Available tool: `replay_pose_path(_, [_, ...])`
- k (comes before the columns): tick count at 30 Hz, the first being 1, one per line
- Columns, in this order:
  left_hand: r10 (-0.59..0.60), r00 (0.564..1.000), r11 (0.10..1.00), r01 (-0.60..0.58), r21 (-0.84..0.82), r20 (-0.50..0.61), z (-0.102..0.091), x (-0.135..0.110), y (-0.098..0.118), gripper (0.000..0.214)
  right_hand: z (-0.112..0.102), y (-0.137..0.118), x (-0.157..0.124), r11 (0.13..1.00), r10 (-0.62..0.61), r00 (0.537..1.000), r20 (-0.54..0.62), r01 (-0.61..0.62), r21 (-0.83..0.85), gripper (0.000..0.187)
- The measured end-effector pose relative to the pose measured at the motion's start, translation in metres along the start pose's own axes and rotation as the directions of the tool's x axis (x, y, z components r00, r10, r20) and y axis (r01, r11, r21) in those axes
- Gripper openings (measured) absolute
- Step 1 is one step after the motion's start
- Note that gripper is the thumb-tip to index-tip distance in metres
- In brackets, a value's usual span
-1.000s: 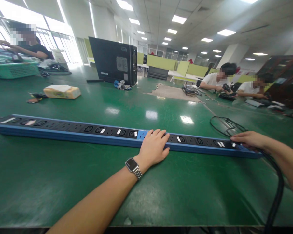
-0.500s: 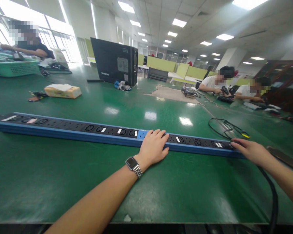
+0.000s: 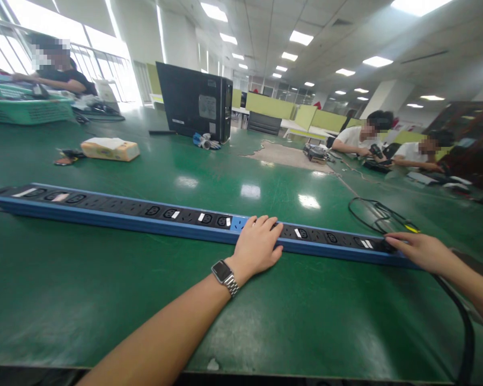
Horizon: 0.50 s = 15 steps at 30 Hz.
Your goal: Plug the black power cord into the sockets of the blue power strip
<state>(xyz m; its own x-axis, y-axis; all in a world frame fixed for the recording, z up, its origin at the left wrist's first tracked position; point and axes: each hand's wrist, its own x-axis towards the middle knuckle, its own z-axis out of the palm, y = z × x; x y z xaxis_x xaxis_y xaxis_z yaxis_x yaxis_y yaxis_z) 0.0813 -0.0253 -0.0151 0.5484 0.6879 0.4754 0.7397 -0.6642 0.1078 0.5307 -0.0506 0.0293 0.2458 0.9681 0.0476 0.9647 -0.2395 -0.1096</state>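
Long, blue-sided power strip [image 3: 201, 228] with black sockets lies across the glossy green table [image 3: 145, 300]. The left hand [image 3: 260, 244], palm down, fingers slightly spread, rests over its middle; the right hand [image 3: 416, 249] pinches a black plug [image 3: 388, 246] near the strip's right end. Beyond sits a yellow tissue pack [image 3: 110, 150], then a black computer case [image 3: 191, 99].

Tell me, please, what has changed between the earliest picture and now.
The right hand has dropped lower at the right end of the power strip, bringing a yellow patch beyond it into view. Nothing was visibly grasped or let go: its grip stays on the dark plug. The left hand still rests on the strip, and the tissue pack lies where it was.
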Motion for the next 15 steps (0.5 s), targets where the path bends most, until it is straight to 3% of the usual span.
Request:
replay_pose_path(5, [-0.013, 1.0, 1.0, 0.013, 0.008, 0.007, 0.001, 0.001, 0.002, 0.047, 0.007, -0.004, -0.003, 0.998, 0.048, 0.998, -0.037, -0.05, -0.047, 0.053])
replay_pose_path(7, [-0.015, 1.0, 1.0, 0.015, 0.015, 0.011, 0.001, 0.001, 0.002, 0.046, -0.001, -0.009, -0.011, 0.992, 0.1, 0.986, -0.132, -0.109, -0.066, 0.054])
replay_pose_path(11, [-0.012, 1.0, 1.0, 0.012, 0.023, 0.006, 0.002, 0.002, 0.003, 0.045, -0.042, -0.014, -0.031, 0.974, 0.222, 0.863, -0.454, -0.22, 0.059, 0.057])
replay_pose_path(13, [-0.009, 1.0, 1.0, 0.009, 0.022, 0.002, 0.002, 0.002, 0.003, 0.046, -0.059, -0.008, -0.032, 0.961, 0.275, 0.892, -0.359, -0.242, 0.135, 0.054])
replay_pose_path(15, [-0.006, 1.0, 1.0, 0.006, 0.019, 0.002, 0.001, 0.002, 0.002, 0.046, -0.063, 0.004, -0.026, 0.93, 0.322, 0.936, -0.145, -0.284, 0.233, 0.057])
